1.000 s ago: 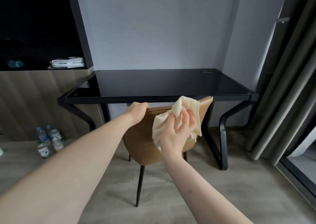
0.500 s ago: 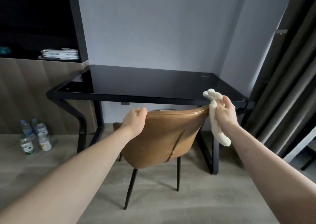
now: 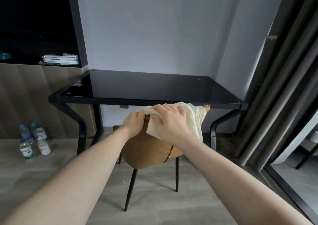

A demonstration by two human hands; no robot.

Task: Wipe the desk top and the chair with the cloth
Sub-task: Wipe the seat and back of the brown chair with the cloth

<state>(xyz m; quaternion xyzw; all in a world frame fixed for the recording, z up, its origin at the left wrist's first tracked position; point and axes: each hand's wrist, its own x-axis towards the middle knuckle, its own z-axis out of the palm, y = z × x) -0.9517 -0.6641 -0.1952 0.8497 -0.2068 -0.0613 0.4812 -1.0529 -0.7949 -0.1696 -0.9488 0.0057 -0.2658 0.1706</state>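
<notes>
Since half a second ago, my right hand (image 3: 169, 123) is sliding the cream knitted cloth (image 3: 194, 119) toward nine o'clock along the tan leather chair (image 3: 151, 154) top, fingers flat. My left hand (image 3: 133, 124) is gripping the rim. I'm thinking: press evenly, overlap strokes.

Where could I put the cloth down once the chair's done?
The desk top is bare glass from its left rim to the right corner, so anywhere there. The chair back is crowded: the left hand grips its top edge and the right hand presses the cloth on it. Bottles stand on the floor at left.
</notes>
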